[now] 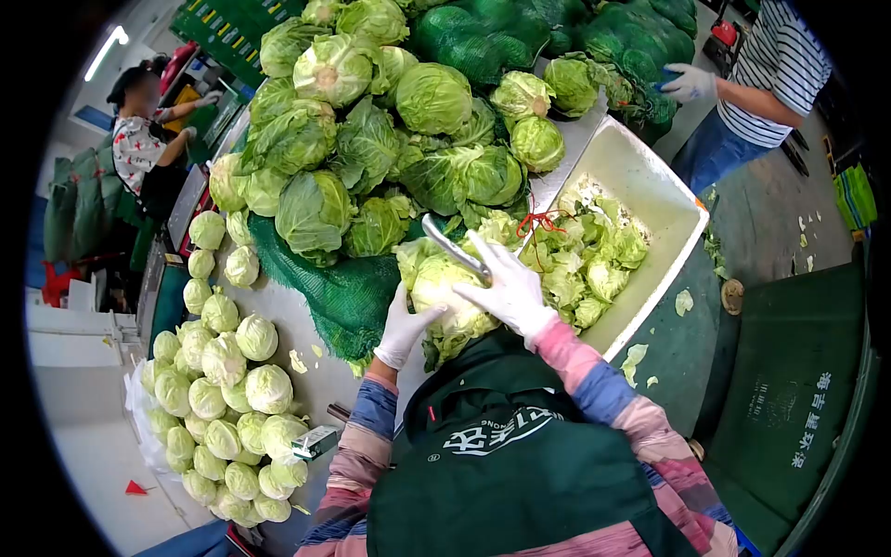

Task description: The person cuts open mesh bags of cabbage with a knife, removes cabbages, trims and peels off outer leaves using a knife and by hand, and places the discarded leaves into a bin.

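Observation:
A pale green cabbage (447,290) with loosened outer leaves sits in front of my apron. My left hand (406,332), in a white glove, cups its near left side with the thumb stretched across it. From the other side, my gloved right hand (510,295) grips a curved metal knife (453,245) and rests its thumb on the same cabbage. The blade points up and left above the head; the handle is mostly hidden in my palm. Beyond my hands rises a heap of untrimmed cabbages (371,139), partly on a green net sack (325,288).
A white bin (664,255) of cut leaves (589,269) stands at right, a red string (540,221) at its edge. Trimmed cabbages (223,399) are piled left, beside a small box (315,443). Co-workers (756,88) stand at right and far left. A green container (789,399) stands lower right.

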Available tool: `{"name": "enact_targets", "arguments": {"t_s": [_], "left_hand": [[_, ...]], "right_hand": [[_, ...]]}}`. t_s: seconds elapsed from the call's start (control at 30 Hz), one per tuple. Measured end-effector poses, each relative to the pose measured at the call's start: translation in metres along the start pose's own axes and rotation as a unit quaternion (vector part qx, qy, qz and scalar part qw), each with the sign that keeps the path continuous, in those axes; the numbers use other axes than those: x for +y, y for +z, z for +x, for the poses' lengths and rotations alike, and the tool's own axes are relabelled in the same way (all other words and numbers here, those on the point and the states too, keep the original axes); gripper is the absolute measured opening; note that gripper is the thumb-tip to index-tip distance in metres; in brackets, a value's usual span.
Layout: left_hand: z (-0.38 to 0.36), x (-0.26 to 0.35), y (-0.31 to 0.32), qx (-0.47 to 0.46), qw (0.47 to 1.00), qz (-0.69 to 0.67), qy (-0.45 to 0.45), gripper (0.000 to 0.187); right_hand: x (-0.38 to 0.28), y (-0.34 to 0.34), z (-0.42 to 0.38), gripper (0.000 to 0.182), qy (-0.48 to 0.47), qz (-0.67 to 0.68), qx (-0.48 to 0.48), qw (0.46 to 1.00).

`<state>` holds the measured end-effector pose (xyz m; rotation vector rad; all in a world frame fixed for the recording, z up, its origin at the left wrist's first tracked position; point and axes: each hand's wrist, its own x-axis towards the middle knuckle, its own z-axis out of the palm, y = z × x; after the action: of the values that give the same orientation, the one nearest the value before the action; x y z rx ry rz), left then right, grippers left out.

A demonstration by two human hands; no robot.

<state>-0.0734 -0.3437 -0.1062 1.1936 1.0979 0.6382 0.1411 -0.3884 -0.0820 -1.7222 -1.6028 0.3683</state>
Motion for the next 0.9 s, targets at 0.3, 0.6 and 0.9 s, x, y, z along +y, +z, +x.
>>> {"name": "enact_targets", "arguments": {"t_s": [0.3,0.6,0.9], "left_hand": [[-0.006,-0.023,0.035,0.253,0.966,0.047,0.004,0.115],[-0.005,0.009,0.028,0.140,0.936,0.306,0.101,0.121],[0.016,0.019,0.056,0.085,0.897,0.402,0.164,0.125]], "right_hand": [[-0.003,0.030,0.003,0.036,0.075,0.026,-0.078,0.994],[0.090,-0.004,-0.023,0.055,0.285,0.008,-0.083,0.955],[0.005,-0.032,0.017,0.060,0.024,-0.163,-0.248,0.955]]}}
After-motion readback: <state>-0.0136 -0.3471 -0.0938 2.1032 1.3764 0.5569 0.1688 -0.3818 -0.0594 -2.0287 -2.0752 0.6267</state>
